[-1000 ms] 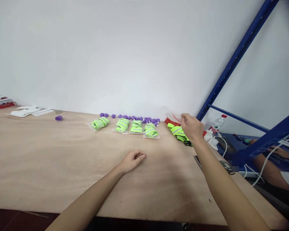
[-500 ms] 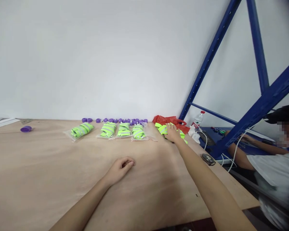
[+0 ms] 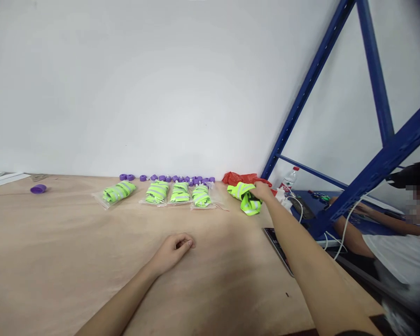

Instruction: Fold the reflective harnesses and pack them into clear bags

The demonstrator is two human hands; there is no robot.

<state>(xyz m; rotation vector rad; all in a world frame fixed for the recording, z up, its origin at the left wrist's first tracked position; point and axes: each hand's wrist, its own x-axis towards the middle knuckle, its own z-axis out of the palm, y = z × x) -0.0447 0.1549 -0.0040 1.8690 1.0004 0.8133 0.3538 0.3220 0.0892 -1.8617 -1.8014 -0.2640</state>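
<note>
My left hand [image 3: 175, 249] rests on the wooden table [image 3: 73, 261] with its fingers curled, and whatever may be inside them is hidden. At the right, my right hand [image 3: 262, 190] grips the edge of a loose yellow-green reflective strap bundle [image 3: 250, 205]. Several clear bags with yellow-green reflective straps lie in a row to the left, among them one bag [image 3: 118, 192] set apart and another [image 3: 200, 196] nearest the loose bundle. A black flat device [image 3: 278, 247] lies partly under my right forearm.
Purple rings [image 3: 143, 178] line the wall; a purple cup-like piece [image 3: 38, 189] lies far left. Behind my right hand are a red plastic bag [image 3: 243, 178] and a bottle [image 3: 290, 178]. A blue metal frame [image 3: 301, 93] and a seated person [image 3: 395, 252] are at the right.
My right hand has shifted slightly right and gripped the strap bundle, part of which now hangs nearer me. The black device now shows beside my forearm; the round dark object is no longer visible.
</note>
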